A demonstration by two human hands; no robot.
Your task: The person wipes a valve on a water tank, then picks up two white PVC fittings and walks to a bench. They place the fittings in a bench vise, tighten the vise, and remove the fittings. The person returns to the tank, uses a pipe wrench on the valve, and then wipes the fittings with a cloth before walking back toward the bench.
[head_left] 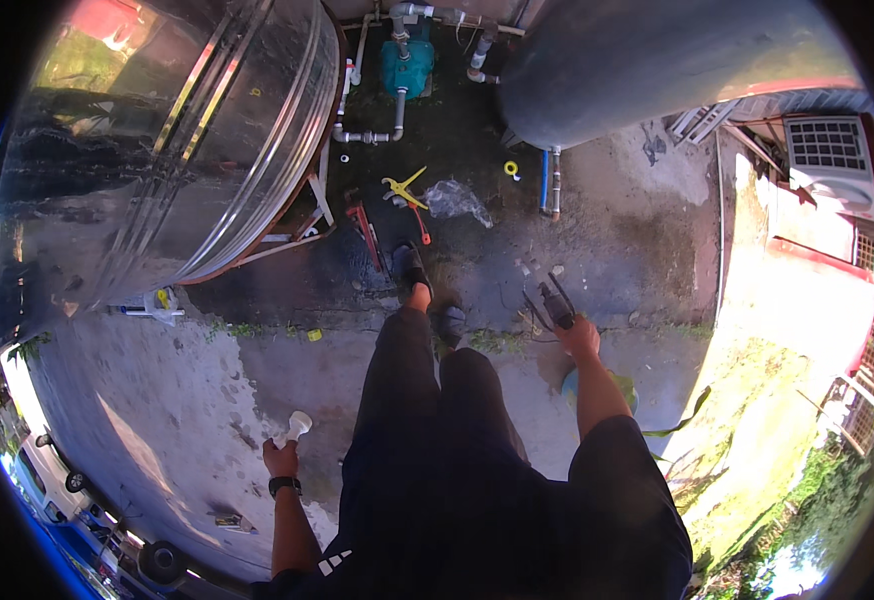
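My left hand (280,458) is at the lower left, its fingers closed round a white plastic fitting (300,423) with a wide round end. My right hand (579,340) grips a dark hand tool (557,304) with a thick body and thin black parts at its far end; its exact kind is unclear. Beyond my feet, a red pipe wrench (365,236) lies on the wet concrete. Next to it are a yellow plier-like tool (406,187) and an orange-handled tool (421,226). Neither hand touches these.
A shiny metal tank (187,130) rises at the left, a dark tank (647,70) at the far right. Between them stands a teal pump (407,66) with pipes. Clear plastic wrap (457,201), a yellow tape roll (511,169) and a short pipe (556,185) are nearby.
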